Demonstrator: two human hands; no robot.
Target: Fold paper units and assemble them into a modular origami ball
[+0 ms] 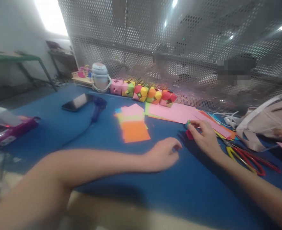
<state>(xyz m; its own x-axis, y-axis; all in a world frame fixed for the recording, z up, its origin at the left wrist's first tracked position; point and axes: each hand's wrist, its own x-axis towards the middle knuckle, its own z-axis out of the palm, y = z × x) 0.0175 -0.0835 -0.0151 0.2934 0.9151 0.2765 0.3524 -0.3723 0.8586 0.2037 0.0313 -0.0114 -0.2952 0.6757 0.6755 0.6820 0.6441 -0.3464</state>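
Note:
My right hand (206, 137) pinches a small green and blue piece (187, 123), which looks like folded paper, between thumb and fingers. Just below the fingertips shows a small red piece (189, 135); I cannot tell whether it is joined to the one in my fingers. To the left, my left hand (163, 155) is low over the blue table (179, 191), its fingers curled in and nothing showing between them. Beyond it lie loose square papers (136, 131), orange, pink and yellow-green. Long paper sheets (174, 111), mostly pink, lie behind my right hand.
Folded paper cubes (141, 92) line the mesh partition (141, 41), next to a white jug (100, 78). On the left are a phone (78, 102), a blue corded tool (99, 107) and a purple device (13, 131). Scissors (248, 159) and a beige bag (270, 118) are on the right.

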